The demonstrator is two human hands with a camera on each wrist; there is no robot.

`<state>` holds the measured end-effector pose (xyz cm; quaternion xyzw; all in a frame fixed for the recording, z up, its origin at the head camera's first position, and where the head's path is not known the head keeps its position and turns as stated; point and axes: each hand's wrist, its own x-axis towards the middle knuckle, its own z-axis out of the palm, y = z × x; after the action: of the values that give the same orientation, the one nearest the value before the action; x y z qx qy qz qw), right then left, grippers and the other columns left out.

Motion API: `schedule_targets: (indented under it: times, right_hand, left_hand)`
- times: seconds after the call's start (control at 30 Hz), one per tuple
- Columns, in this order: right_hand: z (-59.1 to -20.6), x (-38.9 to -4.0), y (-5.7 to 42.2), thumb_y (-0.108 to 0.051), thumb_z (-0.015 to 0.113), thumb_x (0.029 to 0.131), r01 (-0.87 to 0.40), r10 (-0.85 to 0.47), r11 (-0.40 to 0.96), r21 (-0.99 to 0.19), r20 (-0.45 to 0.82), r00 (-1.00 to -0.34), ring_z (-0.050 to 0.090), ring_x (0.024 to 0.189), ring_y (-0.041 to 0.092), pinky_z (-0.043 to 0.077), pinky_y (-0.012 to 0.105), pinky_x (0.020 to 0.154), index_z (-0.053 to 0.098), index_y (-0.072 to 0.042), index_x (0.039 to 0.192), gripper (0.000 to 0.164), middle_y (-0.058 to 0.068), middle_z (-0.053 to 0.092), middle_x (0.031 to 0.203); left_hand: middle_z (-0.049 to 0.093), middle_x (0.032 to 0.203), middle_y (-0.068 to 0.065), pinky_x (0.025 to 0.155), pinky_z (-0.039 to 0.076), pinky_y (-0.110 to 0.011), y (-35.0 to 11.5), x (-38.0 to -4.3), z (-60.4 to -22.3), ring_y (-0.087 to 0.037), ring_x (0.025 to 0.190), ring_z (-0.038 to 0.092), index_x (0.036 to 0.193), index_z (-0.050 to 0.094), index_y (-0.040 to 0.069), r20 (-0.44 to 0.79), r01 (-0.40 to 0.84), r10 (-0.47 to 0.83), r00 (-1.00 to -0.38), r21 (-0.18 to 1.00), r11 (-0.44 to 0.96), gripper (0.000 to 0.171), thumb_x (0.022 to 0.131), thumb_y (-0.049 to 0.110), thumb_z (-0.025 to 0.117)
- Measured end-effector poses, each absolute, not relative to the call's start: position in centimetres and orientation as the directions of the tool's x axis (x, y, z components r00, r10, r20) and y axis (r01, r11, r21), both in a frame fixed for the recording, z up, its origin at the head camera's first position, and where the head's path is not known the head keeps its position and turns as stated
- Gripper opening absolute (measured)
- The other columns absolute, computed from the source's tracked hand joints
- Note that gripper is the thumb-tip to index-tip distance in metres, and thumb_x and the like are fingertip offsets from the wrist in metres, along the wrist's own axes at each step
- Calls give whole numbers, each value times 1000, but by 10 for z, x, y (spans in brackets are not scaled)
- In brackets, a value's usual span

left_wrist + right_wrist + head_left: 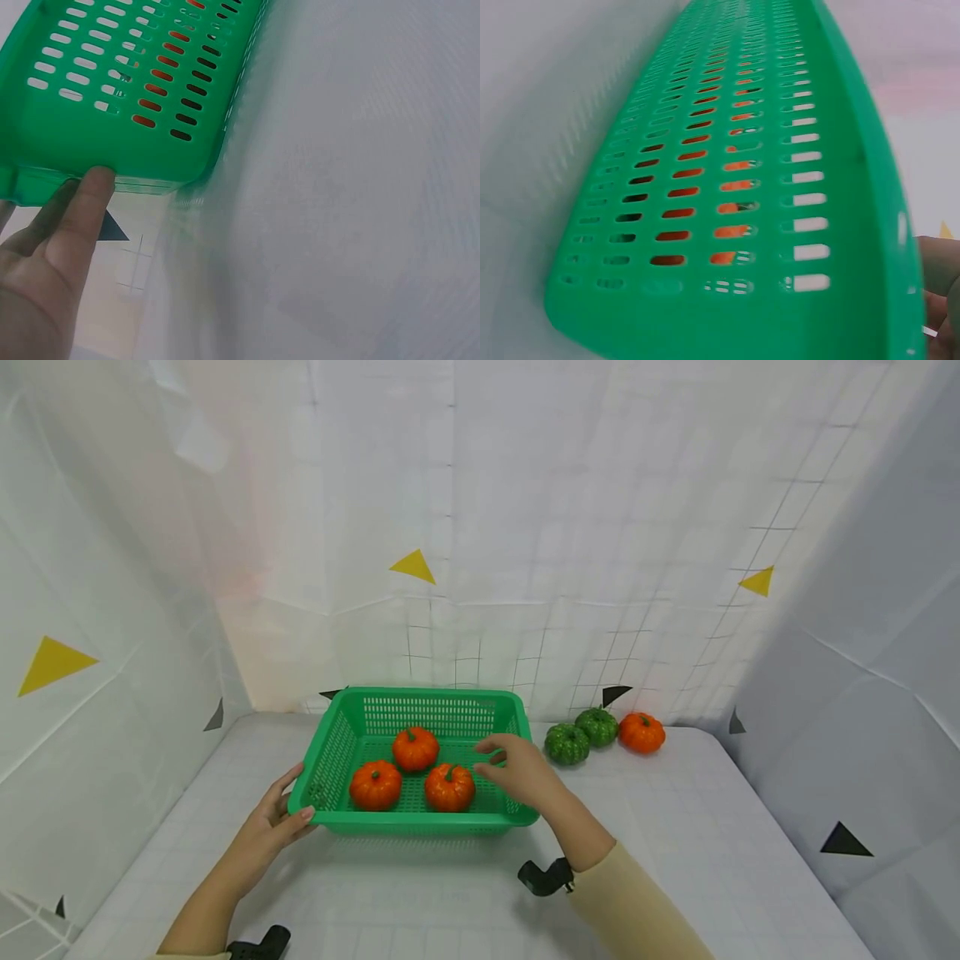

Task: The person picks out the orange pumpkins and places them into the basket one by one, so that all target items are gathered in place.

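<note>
Green basket (420, 819): one, plastic, rectangular, slotted walls, broad rim. Located on the white worktop (690, 835), left of centre, long side facing the person.

Basket contents, three pieces: rear orange pumpkin (416, 749), green stem, set behind the other two; front left orange pumpkin (376, 786), near the front wall; front right orange pumpkin (450, 789), green stem, also near the front wall. Orange shows through the wall slots in both wrist views.

Left hand (273, 814): one, at the basket's front left corner. Thumb lies at the front of the rim, the other fingers along the left side; the corner is held between them, the gap taken up by the plastic.

Right hand (517, 768): one, reaching over the basket's right side. Fingers loosely bent, thumb and forefinger parted by a modest gap, nothing held. Fingertips are just beside the front right orange pumpkin, on its upper right; contact cannot be told.

Outside the basket, right of it, towards the back of the worktop: front green pumpkin (567, 745), dark, mottled; rear green pumpkin (597, 727), similar, just behind and to its right; outer orange pumpkin (642, 733), rightmost of the row.

Surround: white sheeting (525, 468) at back and sides, carrying a middle yellow triangle (414, 567), a right yellow triangle (757, 582) and a left yellow triangle (56, 665).
</note>
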<state>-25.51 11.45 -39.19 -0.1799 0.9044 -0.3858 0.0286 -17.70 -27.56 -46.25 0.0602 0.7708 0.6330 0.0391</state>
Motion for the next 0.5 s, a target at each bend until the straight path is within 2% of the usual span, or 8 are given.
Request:
schedule_targets:
  times: [0.27, 0.5]
  right_hand:
    - [-387, -245, 129, -23, 73, 94, -294, -295, 657, -694, 123, -948, 65, 104, 22, 57, 40, 81, 70, -19, 118, 24, -2, 68, 118]
    - [-385, -240, 145, -26, 70, 96, -287, -257, 659, -695, 150, -955, 65, 105, 24, 57, 42, 81, 70, -17, 120, 26, 2, 68, 119]
  left_hand:
    - [31, 151, -33, 95, 53, -30, -275, -176, -462, -7, 115, 58, 162, 8, 17, 16, 43, 137, -990, 980, 195, 78, 103, 16, 58]
    - [31, 151, -33, 95, 53, -30, -275, -176, -462, -4, 113, 58, 162, 7, 17, 14, 41, 142, -990, 981, 192, 78, 103, 16, 58]
